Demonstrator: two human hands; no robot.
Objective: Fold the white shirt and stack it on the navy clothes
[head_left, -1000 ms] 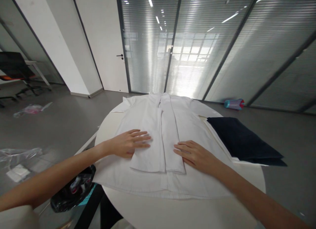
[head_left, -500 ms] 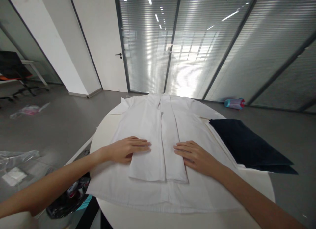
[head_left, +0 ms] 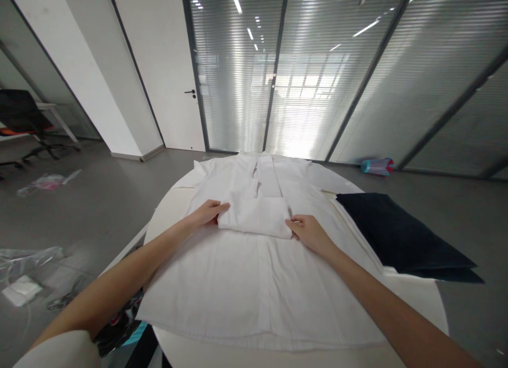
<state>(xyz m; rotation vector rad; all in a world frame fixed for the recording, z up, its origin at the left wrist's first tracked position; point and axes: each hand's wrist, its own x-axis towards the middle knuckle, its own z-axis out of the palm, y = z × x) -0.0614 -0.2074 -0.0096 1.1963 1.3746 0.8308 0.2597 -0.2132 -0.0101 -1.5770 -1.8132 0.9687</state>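
A white shirt [head_left: 257,262] lies flat, back up, on a round white table [head_left: 174,199]. Its two sleeves are folded in along the middle, and their lower ends are doubled back into a short pad [head_left: 256,217] over the upper back. My left hand [head_left: 206,213] pinches the left edge of that folded pad. The right edge is gripped by my right hand [head_left: 307,231]. Both forearms stretch over the shirt's lower half.
A folded dark navy garment [head_left: 397,233] lies on the table's right side, on a white sheet. A black bag [head_left: 119,333] hangs at the table's left front edge. Plastic wrappers [head_left: 24,257] litter the grey floor at left. Glass partitions with blinds stand behind.
Both hands lay flat beside the sleeve ends before. They have since taken hold of those ends and folded them away from me, up onto the shirt's upper back.
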